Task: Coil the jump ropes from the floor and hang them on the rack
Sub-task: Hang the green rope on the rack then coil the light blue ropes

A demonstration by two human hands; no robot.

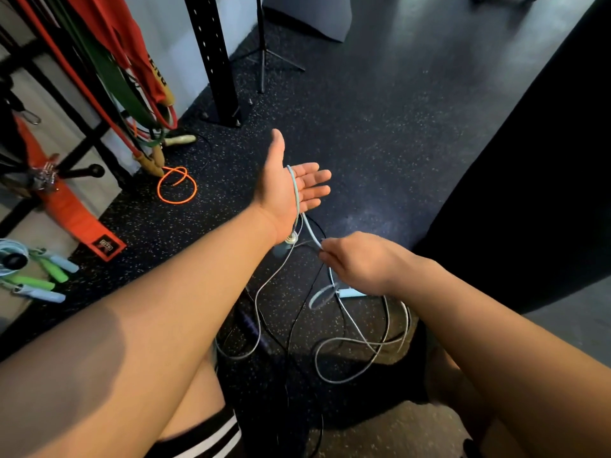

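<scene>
Left hand (291,190) is spread flat, palm turned up and thumb pointing away, with a thin, smooth pale-blue rope (296,190) lying across the palm between thumb and fingers. One rounded blue handle (283,248) with a metal collar hangs just under that wrist. Right hand (360,262) is curled, pinching the same rope between thumb and fingertips a little below the left palm. From there the rope drops to the speckled black rubber floor (380,127), where it lies in loose, overlapping loops (347,345) between the person's knees; a second pale handle (350,292) shows beside the right wrist, partly blurred. A thinner black cord (292,328) crosses these loops. Further left on the floor, a glossy orange cord (177,190) curls into a rough circle. Flat red and green elastic bands (109,71) hang from a black metal rack (94,171), next to a square black post (211,54) punched with holes. At the far left lie coiled ropes with green and blue foam grips (49,276).
</scene>
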